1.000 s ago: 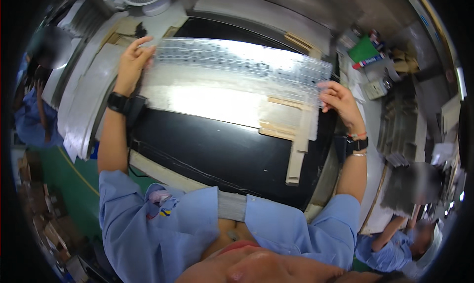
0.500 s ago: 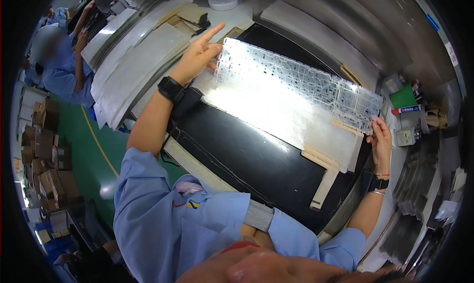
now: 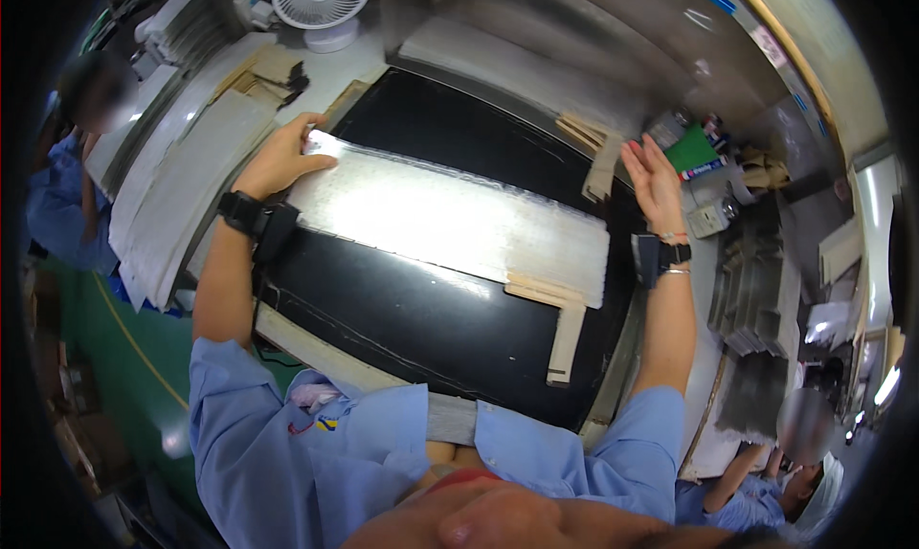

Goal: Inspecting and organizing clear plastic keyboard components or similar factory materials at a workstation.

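Observation:
A long silvery sheet [image 3: 431, 204] lies slantwise across a black work board [image 3: 402, 310], glare washing out much of its surface. My left hand [image 3: 287, 161] grips its left end at the far corner, thumb over the top face and fingers at the edge. Raised beyond the sheet's right end, my right hand [image 3: 654, 180] is empty, its fingers stretched out. An L-shaped beige piece [image 3: 567, 334] sits against the sheet's near right corner. A second beige piece [image 3: 603, 166] rests at the board's far right edge.
Stacked pale sheets [image 3: 182, 166] stand to the left, with a white fan [image 3: 324, 3] behind. A metal wall [image 3: 507, 32] borders the back. Right of the board are a green item [image 3: 691, 149], small containers and grey stacks [image 3: 751, 300]. Other people [image 3: 62, 195] are at both sides.
My right hand has let go of the clear patterned sheet's right end and lifted away. That pattern no longer shows; the surface looks plain and bright. The view has shifted right.

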`<move>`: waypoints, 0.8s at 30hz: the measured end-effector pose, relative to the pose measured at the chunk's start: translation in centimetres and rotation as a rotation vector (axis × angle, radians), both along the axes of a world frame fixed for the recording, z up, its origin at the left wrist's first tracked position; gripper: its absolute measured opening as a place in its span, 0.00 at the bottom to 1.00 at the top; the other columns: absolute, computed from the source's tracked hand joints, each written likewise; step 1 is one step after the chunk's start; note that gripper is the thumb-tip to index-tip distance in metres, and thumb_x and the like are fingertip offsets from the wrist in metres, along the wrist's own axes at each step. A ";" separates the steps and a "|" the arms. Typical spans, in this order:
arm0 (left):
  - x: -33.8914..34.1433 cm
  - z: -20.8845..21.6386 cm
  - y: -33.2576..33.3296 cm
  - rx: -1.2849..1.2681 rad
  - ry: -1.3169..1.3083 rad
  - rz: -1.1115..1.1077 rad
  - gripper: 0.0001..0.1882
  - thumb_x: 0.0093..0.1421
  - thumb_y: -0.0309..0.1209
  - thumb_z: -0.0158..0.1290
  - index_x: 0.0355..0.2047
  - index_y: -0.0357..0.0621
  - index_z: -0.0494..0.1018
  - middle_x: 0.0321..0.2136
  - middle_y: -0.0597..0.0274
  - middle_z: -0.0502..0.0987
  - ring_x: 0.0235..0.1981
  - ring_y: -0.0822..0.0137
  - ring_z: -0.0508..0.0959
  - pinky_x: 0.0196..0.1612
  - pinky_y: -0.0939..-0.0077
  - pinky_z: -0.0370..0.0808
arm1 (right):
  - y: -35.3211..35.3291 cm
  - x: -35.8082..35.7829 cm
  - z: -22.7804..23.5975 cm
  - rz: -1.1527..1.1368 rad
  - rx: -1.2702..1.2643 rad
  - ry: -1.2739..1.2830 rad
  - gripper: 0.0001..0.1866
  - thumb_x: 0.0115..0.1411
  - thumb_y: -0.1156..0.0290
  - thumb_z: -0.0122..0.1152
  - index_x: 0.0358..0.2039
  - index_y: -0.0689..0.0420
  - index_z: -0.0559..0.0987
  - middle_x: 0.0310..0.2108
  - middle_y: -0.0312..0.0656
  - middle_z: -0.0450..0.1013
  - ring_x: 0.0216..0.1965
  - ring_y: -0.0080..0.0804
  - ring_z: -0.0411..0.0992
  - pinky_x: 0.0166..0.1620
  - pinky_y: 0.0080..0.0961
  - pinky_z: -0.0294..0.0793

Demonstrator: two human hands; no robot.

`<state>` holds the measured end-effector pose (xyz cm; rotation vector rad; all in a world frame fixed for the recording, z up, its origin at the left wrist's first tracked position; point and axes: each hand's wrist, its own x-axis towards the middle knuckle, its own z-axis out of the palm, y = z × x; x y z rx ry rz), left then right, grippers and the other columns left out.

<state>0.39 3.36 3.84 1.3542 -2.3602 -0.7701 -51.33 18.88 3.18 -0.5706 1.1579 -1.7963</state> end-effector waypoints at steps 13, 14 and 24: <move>0.3 -2.5 -3.6 0.309 0.833 0.002 0.08 0.62 0.29 0.50 0.40 0.40 0.72 0.31 0.68 0.73 0.28 0.79 0.70 0.32 0.87 0.67 | 8.5 5.2 1.5 0.523 0.307 0.236 0.27 0.65 0.51 0.42 0.43 0.66 0.73 0.32 0.44 0.75 0.28 0.27 0.76 0.29 0.19 0.77; 0.1 -2.5 -3.6 0.322 0.843 0.030 0.08 0.62 0.28 0.50 0.40 0.39 0.72 0.31 0.67 0.74 0.27 0.79 0.71 0.31 0.87 0.68 | 8.8 5.6 1.5 0.520 0.326 0.366 0.22 0.64 0.57 0.46 0.44 0.66 0.73 0.31 0.43 0.75 0.27 0.25 0.76 0.29 0.17 0.77; 0.1 -2.5 -3.0 0.274 0.785 0.100 0.08 0.61 0.29 0.52 0.40 0.41 0.73 0.29 0.70 0.73 0.27 0.80 0.70 0.30 0.88 0.67 | 9.4 7.1 2.2 0.579 0.336 0.509 0.16 0.56 0.77 0.59 0.46 0.63 0.73 0.28 0.37 0.75 0.25 0.17 0.73 0.28 0.12 0.75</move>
